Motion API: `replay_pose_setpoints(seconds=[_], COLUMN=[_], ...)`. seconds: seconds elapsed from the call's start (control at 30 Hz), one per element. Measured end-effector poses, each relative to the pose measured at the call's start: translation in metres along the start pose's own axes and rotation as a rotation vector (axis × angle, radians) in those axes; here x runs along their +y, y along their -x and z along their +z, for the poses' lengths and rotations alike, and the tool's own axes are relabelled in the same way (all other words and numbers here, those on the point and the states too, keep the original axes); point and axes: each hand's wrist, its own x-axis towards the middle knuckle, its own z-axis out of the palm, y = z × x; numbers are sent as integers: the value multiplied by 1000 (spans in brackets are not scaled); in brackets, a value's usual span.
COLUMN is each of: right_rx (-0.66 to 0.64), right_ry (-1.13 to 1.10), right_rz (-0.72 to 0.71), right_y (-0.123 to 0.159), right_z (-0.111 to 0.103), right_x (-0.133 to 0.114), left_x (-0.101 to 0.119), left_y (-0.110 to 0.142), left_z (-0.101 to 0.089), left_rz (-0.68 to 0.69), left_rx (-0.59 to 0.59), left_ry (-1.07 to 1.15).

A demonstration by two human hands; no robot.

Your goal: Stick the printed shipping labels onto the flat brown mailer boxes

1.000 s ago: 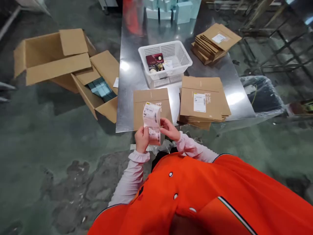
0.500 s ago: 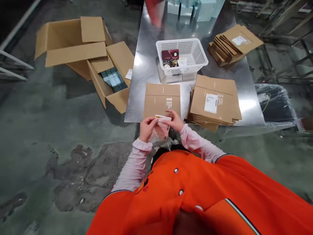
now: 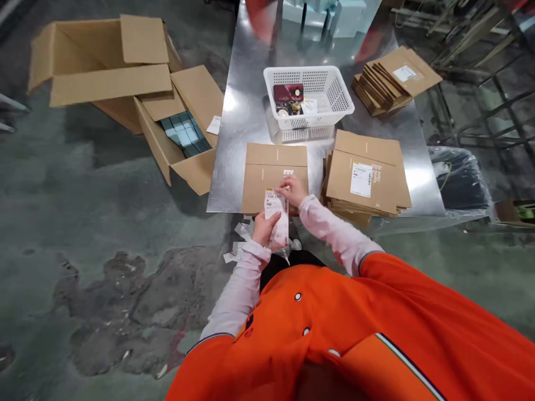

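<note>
Item: left hand (image 3: pixel 264 230) gripping a strip of printed shipping labels (image 3: pixel 276 214) from below, right hand (image 3: pixel 291 190) pinching its upper end, both at the near edge of a steel tabletop (image 3: pixel 228 167) and partly over a flat kraft mailer (image 3: pixel 267 178). On the tabletop: a labelled stack of kraft mailers (image 3: pixel 363 178) just right of the hands, a white plastic basket (image 3: pixel 288 83) of small items beyond them, and a second mailer stack (image 3: pixel 388 83) near the far right corner. Beyond the left edge, on the floor: an open cardboard carton (image 3: pixel 108 83).
</note>
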Motion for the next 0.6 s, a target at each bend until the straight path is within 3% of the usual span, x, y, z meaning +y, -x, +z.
replay_pose_setpoints(seconds=[0.07, 0.17, 0.23, 0.3, 0.4, 0.47, 0.53, 0.6], right_rx=[64, 79, 27, -93, -397, -503, -356, -51], right_ry=[169, 354, 470, 576, 595, 497, 382, 255], right_rz=[45, 145, 99, -57, -381, -539, -445, -47], right_y=[-38, -78, -81, -62, 1, 43, 66, 62], right_z=[3, 12, 23, 37, 53, 54, 44, 28], right_x=[8, 18, 21, 20, 21, 28, 41, 58], left_x=[-20, -56, -74, -78, -50, -16, 19, 47], left_y=[2, 26, 50, 71, 81, 68, 39, -1], left_z=[-12, -35, -50, -64, -80, -87, -89, -84], left_rz=[-136, -270, -352, -409, -383, -257, -83, 90], left_rx=[-78, -95, -94, -107, -69, 20, 109, 166], left_ry=[59, 84, 59, 22, -11, -27, -62, -140])
